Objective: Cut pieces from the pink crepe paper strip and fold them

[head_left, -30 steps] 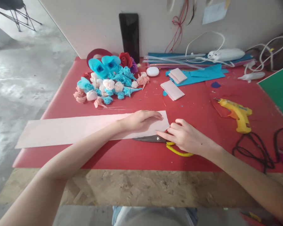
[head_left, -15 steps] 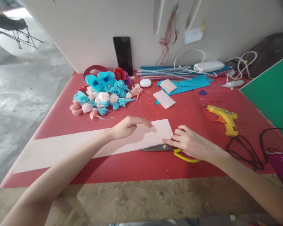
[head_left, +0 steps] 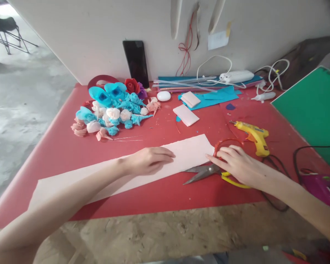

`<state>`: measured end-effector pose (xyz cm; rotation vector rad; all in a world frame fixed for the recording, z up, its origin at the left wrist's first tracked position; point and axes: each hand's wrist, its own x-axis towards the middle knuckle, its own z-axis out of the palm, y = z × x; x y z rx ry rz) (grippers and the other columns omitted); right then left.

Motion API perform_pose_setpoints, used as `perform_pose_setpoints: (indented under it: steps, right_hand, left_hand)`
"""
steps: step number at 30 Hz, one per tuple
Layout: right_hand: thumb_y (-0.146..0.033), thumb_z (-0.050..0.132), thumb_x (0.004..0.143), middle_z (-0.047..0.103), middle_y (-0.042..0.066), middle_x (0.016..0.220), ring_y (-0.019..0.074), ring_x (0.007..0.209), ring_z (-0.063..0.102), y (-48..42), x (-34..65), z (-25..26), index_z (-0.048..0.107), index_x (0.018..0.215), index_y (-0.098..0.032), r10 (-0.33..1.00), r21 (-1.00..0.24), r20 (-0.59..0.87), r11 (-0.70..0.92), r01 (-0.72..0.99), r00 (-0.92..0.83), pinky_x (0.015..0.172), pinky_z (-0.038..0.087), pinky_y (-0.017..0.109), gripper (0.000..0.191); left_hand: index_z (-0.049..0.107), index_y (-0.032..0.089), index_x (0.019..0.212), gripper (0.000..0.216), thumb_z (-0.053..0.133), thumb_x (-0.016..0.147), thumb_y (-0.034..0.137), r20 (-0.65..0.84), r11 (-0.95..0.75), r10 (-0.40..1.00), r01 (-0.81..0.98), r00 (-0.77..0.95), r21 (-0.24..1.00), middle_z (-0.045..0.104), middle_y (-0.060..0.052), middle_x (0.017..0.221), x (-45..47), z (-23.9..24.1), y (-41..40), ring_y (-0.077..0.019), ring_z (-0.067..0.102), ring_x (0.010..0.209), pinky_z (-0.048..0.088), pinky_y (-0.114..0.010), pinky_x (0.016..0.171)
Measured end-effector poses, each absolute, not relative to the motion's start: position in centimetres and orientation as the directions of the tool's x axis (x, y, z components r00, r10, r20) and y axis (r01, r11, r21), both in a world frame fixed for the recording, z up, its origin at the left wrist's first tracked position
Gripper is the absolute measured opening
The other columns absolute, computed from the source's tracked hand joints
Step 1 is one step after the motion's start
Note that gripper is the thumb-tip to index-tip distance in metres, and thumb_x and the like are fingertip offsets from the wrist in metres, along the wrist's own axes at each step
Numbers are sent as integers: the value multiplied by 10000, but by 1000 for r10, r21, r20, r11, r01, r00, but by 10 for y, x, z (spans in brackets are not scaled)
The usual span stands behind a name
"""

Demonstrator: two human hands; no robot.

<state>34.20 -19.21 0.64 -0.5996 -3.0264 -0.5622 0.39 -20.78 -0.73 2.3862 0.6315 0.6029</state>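
A long pale pink paper strip [head_left: 189,154] lies slantwise across the red mat [head_left: 181,190]. My left hand [head_left: 150,161] rests flat on the strip near its right end, fingers stretched out. My right hand [head_left: 238,165] is just right of the strip's end, its fingers curled around the red and yellow handles of the scissors [head_left: 200,172]. The scissor blades lie on the mat, slightly parted, pointing left under the strip's lower edge.
A heap of blue, white and pink paper flowers [head_left: 112,106] lies at the back left, with a black phone [head_left: 136,62] leaning on the wall. Folded pink papers [head_left: 185,114], blue sheets [head_left: 217,96], a yellow glue gun [head_left: 253,134], black cable [head_left: 280,161] and a green board [head_left: 316,110] fill the right.
My right hand has taken hold of the scissor handles and the blades have parted and swung. The strip's right end has shifted right and away. My left hand stays flat on it.
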Motion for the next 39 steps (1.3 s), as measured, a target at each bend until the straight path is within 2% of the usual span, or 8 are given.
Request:
perform_pose_setpoints:
  steps: [8,18,26,34,39]
  right_hand:
    - [-19,440,659,580,85,884,228,856,461,-185,338,4,485,1265,-96,420,326,44,852,410,-907,821,327,360,612]
    - [-29,471,684,609,71,907,217,899,471,-181,313,8,494,1264,-153,365,289,24,889,356,-931,798,300,348,593]
    - [-48,543,649,638,53,930,219,910,466,-171,312,10,553,1174,-173,320,184,28,930,319,-947,840,289,358,540]
    - [8,501,652,619,33,811,189,825,474,-171,317,13,551,1144,-138,257,89,52,961,261,-965,836,310,322,516]
    - [-46,516,625,632,37,856,202,823,468,-176,321,13,520,1199,-149,284,171,11,944,282,-959,834,290,351,584]
  left_hand:
    - [613,118,1110,351,395,846,46,287,-757,515,271,808,594,626,-155,1157,5,-9,-194,-200,573,1105,499,-353,939]
    - [622,90,1095,348,389,841,43,310,-770,507,262,804,582,626,-165,1151,7,-10,-192,-208,578,1096,496,-353,945]
    - [614,113,1120,369,400,829,36,294,-755,516,265,805,600,618,-151,1170,6,-13,-191,-203,564,1118,484,-355,962]
    - [625,118,1100,348,390,852,50,292,-755,521,274,802,595,630,-146,1156,8,-11,-191,-197,583,1096,490,-349,953]
    - [624,121,1102,346,398,851,45,291,-754,522,275,802,596,627,-141,1164,7,-13,-190,-196,582,1097,489,-339,951]
